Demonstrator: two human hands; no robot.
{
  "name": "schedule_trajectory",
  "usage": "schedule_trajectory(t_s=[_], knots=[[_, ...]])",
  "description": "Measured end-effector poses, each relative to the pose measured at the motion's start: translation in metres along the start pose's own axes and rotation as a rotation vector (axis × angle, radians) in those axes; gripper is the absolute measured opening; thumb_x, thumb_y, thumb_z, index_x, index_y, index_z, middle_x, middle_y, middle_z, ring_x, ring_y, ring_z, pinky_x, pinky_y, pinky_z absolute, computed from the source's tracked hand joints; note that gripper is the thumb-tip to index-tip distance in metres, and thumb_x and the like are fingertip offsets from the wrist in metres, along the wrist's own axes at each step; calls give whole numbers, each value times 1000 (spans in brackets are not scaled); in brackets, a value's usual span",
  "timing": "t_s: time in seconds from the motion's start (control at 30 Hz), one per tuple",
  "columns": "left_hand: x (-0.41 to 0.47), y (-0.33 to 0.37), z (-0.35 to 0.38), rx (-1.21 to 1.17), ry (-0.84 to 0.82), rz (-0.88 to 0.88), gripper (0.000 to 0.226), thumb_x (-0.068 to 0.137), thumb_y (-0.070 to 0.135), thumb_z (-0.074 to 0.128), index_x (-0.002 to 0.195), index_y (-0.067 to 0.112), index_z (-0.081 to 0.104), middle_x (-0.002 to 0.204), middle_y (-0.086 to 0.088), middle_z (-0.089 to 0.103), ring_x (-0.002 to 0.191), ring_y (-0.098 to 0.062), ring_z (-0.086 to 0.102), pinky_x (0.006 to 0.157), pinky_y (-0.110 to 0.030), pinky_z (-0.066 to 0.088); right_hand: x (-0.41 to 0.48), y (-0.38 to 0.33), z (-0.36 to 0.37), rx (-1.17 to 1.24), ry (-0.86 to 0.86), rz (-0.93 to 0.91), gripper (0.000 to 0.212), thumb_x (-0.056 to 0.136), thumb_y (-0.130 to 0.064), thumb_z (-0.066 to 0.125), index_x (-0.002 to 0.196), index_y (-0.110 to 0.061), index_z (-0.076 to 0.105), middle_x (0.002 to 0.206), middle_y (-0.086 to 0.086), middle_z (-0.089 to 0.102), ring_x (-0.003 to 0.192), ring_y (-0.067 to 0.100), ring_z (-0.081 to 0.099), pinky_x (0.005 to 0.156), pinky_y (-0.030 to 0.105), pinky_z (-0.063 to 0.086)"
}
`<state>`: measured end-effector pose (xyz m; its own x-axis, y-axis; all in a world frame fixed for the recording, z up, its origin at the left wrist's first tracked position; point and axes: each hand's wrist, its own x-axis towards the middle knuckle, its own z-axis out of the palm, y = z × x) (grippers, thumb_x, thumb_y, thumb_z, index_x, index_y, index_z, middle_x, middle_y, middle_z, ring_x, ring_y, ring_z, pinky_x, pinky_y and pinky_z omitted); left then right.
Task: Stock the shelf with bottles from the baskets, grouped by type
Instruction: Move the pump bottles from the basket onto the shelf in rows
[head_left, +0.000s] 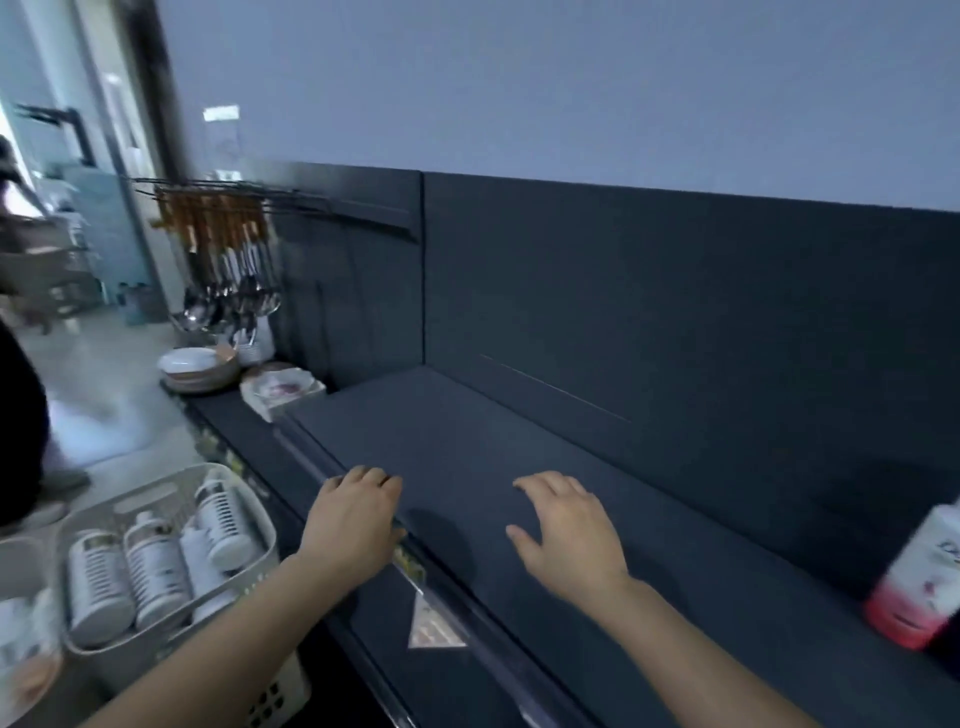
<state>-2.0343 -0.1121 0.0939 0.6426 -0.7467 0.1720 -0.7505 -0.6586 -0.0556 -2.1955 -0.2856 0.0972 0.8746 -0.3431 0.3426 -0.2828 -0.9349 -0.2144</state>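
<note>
A dark grey shelf (519, 441) runs from the middle to the lower right. My left hand (353, 525) rests over its front edge, fingers curled, holding nothing. My right hand (566, 535) hovers over the shelf board with fingers spread and empty. A white basket (244, 499) at the lower left holds several white bottles (156, 566) with dark striped labels, lying on their sides. A second container (23, 561) at the far left edge holds blurred white items. A white bottle with a pink base (914, 582) stands on the shelf at the far right edge.
Stacked plates and bowls (197, 369) and a white dish (283, 389) sit on the lower ledge to the left. Ladles and spoons (228, 270) hang from a rail above them. A person in dark clothes (15, 431) stands at the far left.
</note>
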Motion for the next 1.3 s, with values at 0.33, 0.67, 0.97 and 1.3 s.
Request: schedule_trajectory(t_s=[0.33, 0.67, 0.97, 1.3], knots=[[-67, -175, 33, 37, -134, -296, 43, 89, 48, 55, 123, 22, 51, 125, 1, 55, 122, -23, 47, 90, -36, 41, 76, -164, 91, 44, -165, -176, 46, 94, -41, 53, 136, -24, 45, 135, -6, 49, 125, 18, 44, 105, 29, 35], [-84, -303, 79, 35, -235, -420, 40, 91, 43, 54, 123, 20, 51, 125, -2, 55, 119, -23, 49, 90, -37, 42, 137, -272, 183, 42, -371, -158, 45, 93, -43, 53, 133, -22, 47, 132, -2, 51, 123, 20, 46, 101, 33, 40], [-57, -365, 133, -20, -314, -492, 36, 91, 40, 54, 121, 20, 51, 122, -2, 56, 116, -23, 50, 87, -35, 43, 191, -301, 253, 63, -545, -145, 43, 91, -42, 57, 128, -20, 50, 129, 0, 53, 119, 23, 49, 97, 36, 43], [1, -406, 196, -76, -432, -599, 33, 92, 35, 53, 120, 19, 53, 120, -3, 57, 112, -22, 52, 86, -35, 44, 277, -300, 343, 114, -709, -116, 49, 87, -47, 61, 128, -22, 52, 125, 0, 55, 114, 21, 53, 92, 39, 49]])
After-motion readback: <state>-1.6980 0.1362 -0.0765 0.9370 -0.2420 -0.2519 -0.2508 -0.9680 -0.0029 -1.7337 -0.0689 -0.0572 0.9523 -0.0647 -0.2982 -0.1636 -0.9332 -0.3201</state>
